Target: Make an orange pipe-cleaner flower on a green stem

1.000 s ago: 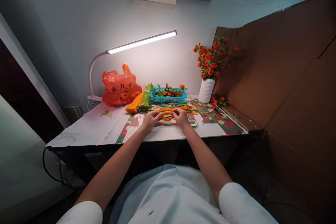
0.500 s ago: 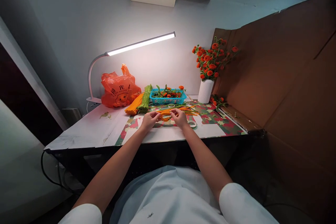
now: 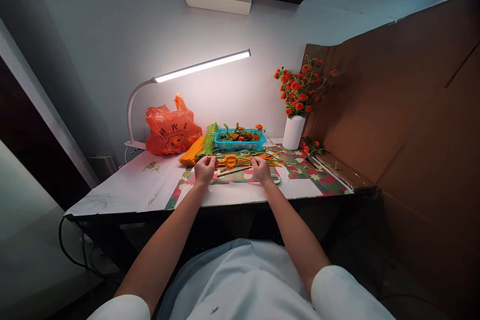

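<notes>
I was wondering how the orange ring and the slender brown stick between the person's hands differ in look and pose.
Colour: the orange ring is bright, while the brown stick is duller and darker.
Shape: the orange ring curls round an opening; the brown stick is straight.
Position: the brown stick is nearer the person than the orange ring.
Shared: both are between the left hand and right hand.

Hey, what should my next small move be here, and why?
I'd probably bring the left hand in to steady the orange loop: it shows between that hand and the right hand, and both look pinched at the fingertips. Whether they grip its ends is too small to tell.
</notes>
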The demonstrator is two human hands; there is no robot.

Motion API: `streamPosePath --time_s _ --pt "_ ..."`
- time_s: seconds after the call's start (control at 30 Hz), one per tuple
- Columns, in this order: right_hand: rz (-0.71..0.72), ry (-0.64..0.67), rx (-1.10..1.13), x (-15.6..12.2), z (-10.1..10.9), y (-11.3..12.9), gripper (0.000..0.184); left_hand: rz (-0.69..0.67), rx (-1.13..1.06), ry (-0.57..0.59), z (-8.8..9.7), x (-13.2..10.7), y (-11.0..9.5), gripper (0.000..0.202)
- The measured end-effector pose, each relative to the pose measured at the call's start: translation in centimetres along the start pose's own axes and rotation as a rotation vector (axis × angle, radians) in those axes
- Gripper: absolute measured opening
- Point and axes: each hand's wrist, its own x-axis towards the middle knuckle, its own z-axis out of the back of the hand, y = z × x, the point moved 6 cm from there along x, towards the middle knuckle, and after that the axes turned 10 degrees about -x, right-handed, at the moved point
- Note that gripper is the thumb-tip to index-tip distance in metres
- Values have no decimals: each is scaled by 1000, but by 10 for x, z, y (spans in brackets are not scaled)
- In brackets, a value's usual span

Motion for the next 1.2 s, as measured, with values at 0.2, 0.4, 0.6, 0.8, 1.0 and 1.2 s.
streamPosePath --time_s 0.2,0.4,0.6,0.8,1.0,1.2 --pt "-25 5 2 -1 0 -3 34 77 -107 -80 7 2 3 27" --pt "21 42 45 -3 -2 3 34 154 -206 72 -4 -6 -6 39" --pt "61 162 93 -5 -12 6 36 265 -144 509 -36 -31 -6 51" --pt "2 128 107 -2 -13 -1 37 327 -79 644 -47 -38 8 47" --pt "-87 26 167 3 -8 -10 39 317 -35 595 -44 -40 -7 41" --pt "-97 -77 145 2 0 -9 43 320 -25 595 -45 -40 -4 39"
